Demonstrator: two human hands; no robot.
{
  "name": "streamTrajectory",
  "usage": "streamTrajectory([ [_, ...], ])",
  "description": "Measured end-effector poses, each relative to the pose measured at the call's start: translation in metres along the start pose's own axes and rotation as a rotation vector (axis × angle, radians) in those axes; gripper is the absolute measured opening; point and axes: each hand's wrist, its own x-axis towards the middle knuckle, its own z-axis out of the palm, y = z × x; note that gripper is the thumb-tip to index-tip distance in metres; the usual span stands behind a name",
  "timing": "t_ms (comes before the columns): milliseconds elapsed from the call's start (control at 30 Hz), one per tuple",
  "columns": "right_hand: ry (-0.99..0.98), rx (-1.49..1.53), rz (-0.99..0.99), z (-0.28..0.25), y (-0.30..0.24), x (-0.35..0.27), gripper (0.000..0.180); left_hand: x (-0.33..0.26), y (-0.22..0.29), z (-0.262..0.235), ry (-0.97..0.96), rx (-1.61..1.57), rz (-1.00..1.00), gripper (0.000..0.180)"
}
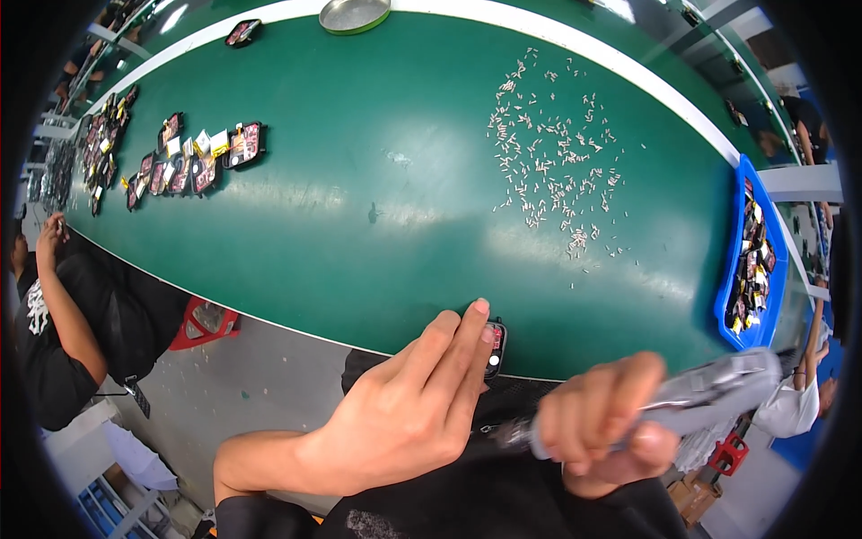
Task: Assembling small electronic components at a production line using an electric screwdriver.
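Observation:
My left hand [404, 409] reaches to the near table edge, its fingers straight and close together. Its fingertips hold the left side of a small black plastic case [496, 357] with a red and white inside; the hand covers part of it. To the right, my right hand [603, 418] is wrapped round a grey electric screwdriver [709, 400]. The tool is smeared by motion; its dark tip [514, 435] points left, below the case and apart from it.
Many small pale, screw-like pieces [561, 157] lie scattered on the green table [377, 260]. Similar black units [193, 166] are grouped at the left. A blue bin [732, 310] of units stands right, a round tin [355, 13] far. A co-worker [72, 314] sits left.

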Motion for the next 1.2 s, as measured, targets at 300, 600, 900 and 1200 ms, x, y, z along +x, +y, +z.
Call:
streamTrajectory([
  [300,0.028,-0.273,-0.222,0.003,-0.016,0.054,0.018,-0.006,0.001,0.012,0.085,0.127,0.039,0.029],
  [600,0.034,-0.328,-0.182,-0.003,-0.011,0.059,0.019,-0.005,0.000,0.014,0.103,0.128,0.024,0.028],
  [900,-0.181,-0.353,-0.013,0.003,-0.013,0.077,0.020,-0.006,-0.005,0.016,0.128,0.114,0.055,0.030],
  [1200,-0.048,-0.461,-0.113,0.017,-0.012,0.075,0.021,-0.001,0.002,-0.006,-0.012,0.052,0.024,0.043],
])
